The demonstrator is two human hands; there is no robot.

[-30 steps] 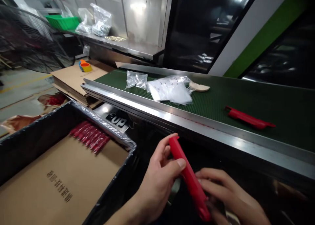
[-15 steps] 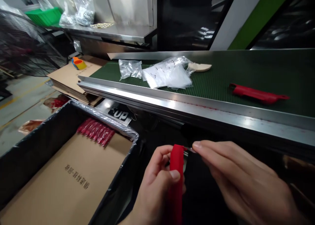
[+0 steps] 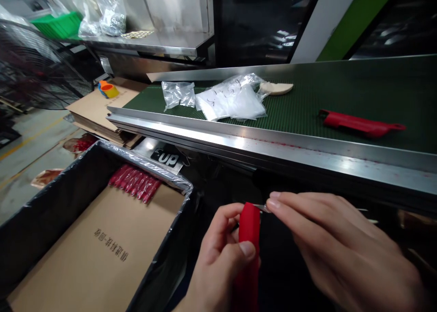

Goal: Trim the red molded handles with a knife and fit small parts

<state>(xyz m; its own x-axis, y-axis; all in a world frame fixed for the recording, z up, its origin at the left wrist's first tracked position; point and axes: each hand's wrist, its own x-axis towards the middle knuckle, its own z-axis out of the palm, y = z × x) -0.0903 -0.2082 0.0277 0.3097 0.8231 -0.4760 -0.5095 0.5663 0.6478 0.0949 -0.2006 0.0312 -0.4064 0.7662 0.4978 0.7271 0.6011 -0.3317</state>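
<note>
My left hand [image 3: 225, 262] is closed around a long red plastic part [image 3: 250, 225], thumb pressed on its near face and the part standing roughly upright. To its right, my right hand [image 3: 344, 243] pinches a small thin metal blade [image 3: 261, 207] between thumb and fingers. The blade's tip meets the top edge of the red part; most of its handle is hidden by my fingers. Another red plastic part [image 3: 362, 123], with a small eyelet at one end, lies on the green conveyor belt [image 3: 297, 116] beyond my hands.
A bin lined with black plastic [image 3: 170, 243] stands at left, holding a cardboard sheet [image 3: 85, 243] and several wrapped red parts [image 3: 134, 182]. Plastic bags [image 3: 232, 100] and a beige curved piece [image 3: 278, 89] lie on the belt. A tape roll [image 3: 109, 90] rests on stacked cardboard [image 3: 92, 107].
Both hands and the held red part have shifted slightly right in the view. The blade stays at the part's top edge. The camera view has turned a little.
</note>
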